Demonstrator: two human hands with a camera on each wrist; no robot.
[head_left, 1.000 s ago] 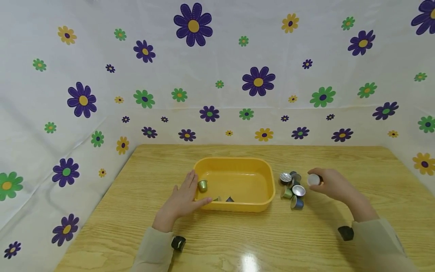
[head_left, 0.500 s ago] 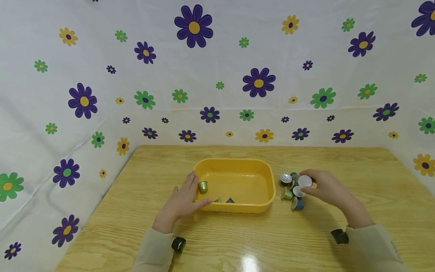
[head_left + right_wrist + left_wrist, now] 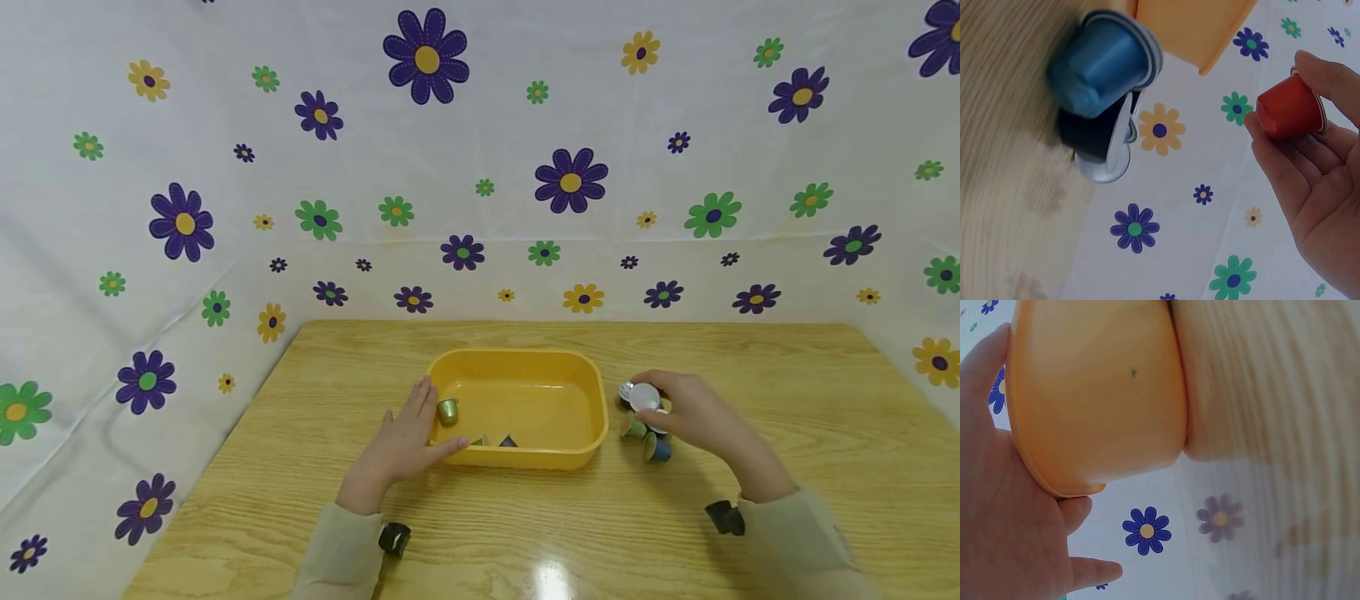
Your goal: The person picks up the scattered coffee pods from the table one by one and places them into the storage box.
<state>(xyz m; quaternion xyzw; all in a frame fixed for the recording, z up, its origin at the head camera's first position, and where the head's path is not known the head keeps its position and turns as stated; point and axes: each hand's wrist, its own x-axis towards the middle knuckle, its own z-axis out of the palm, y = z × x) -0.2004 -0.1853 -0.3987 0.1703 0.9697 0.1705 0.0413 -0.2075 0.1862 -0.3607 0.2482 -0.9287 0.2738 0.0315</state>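
Observation:
My right hand [image 3: 693, 417] pinches a coffee capsule [image 3: 645, 397] above a small pile of others, its white lid facing the head camera. From the right wrist the same capsule shows a red body [image 3: 1291, 107] between thumb and fingers. In the pile lie a green capsule [image 3: 633, 427], a blue capsule [image 3: 657, 448] and a dark capsule [image 3: 1088, 134]; my hand hides part of it. With straight fingers, my left hand [image 3: 401, 437] rests on the left end of the yellow tray [image 3: 517, 457], thumb over the near rim. A gold-green capsule [image 3: 447, 412] lies inside.
Along the tray's near wall, the tops of a greenish capsule [image 3: 480, 442] and a dark blue one [image 3: 507, 442] show. All stands on a wooden table [image 3: 480, 533]. A white cloth with printed flowers [image 3: 495, 150] surrounds the table's back and sides.
Holding the capsule, my right hand has moved left from beside the pile to above it, and now covers more of it. The left hand and tray have stayed put.

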